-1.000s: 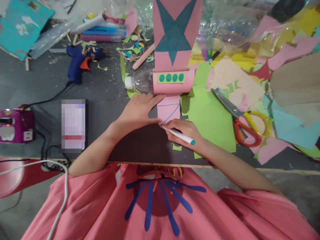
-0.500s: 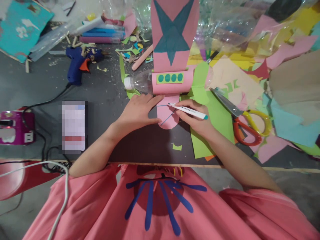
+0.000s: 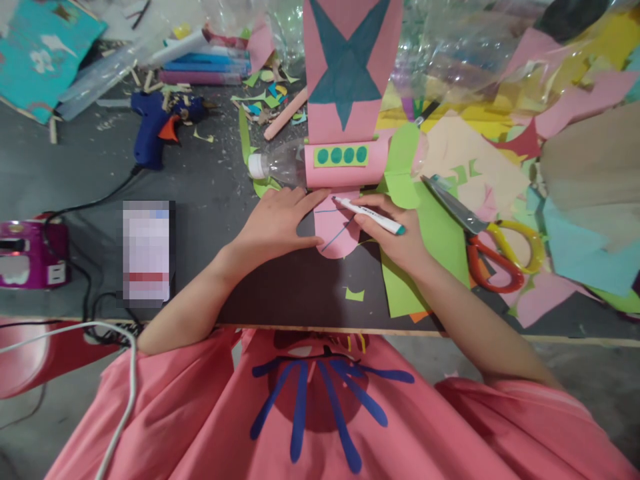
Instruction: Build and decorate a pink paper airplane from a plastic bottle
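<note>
My right hand point(image 3: 393, 230) grips a white marker point(image 3: 373, 215) with a teal end, its tip over the upper part of a rounded pink paper flap point(image 3: 337, 237). Dark lines cross the flap. With its fingers apart, my left hand point(image 3: 280, 220) lies flat, thumb and forefinger at the flap's left edge. Above the hands lies a clear bottle point(image 3: 287, 164) with a white cap, wrapped in pink paper point(image 3: 345, 177); a green strip with several teal dots is on the wrap. A pink panel with a teal star point(image 3: 344, 70) extends beyond it.
Scissors point(image 3: 480, 233) lie on the right, among paper scraps and over the edge of green paper point(image 3: 440, 247). A blue glue gun point(image 3: 150, 130), a phone point(image 3: 147, 253) and a purple box point(image 3: 33, 253) are on the left. Markers point(image 3: 205, 67) and plastic wrap are at the back.
The marker tip has moved slightly up and left on the pink flap, and my right hand has shifted with it. My left hand stays in place.
</note>
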`<state>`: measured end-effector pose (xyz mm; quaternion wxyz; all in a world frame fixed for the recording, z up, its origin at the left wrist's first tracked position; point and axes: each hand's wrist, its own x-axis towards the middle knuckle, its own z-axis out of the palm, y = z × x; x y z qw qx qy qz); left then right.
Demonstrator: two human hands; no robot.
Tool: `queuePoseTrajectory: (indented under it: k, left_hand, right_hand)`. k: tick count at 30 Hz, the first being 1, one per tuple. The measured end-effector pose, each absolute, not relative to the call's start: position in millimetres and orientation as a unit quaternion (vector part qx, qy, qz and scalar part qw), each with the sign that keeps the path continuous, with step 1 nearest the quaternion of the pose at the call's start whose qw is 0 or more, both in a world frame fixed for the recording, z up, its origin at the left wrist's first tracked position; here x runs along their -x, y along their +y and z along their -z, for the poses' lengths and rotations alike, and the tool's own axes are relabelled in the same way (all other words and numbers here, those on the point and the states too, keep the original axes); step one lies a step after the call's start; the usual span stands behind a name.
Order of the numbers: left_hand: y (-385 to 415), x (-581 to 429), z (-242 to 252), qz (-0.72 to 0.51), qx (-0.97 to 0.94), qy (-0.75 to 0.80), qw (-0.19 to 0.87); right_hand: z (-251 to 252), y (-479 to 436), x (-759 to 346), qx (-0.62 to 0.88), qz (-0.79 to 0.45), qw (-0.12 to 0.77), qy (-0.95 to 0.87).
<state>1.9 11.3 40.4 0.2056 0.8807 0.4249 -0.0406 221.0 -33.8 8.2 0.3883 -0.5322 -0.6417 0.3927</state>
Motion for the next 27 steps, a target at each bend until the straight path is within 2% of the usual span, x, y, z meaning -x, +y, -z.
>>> queuePoseTrajectory:
  k: [27]
  left_hand:
    - [11.2, -1.7, -39.7, 0.042, -0.882, 0.426, 0.197]
  right_hand:
    - [-9.6, -34.2, -219.1, 0.548, -0.412, 0.384, -0.618]
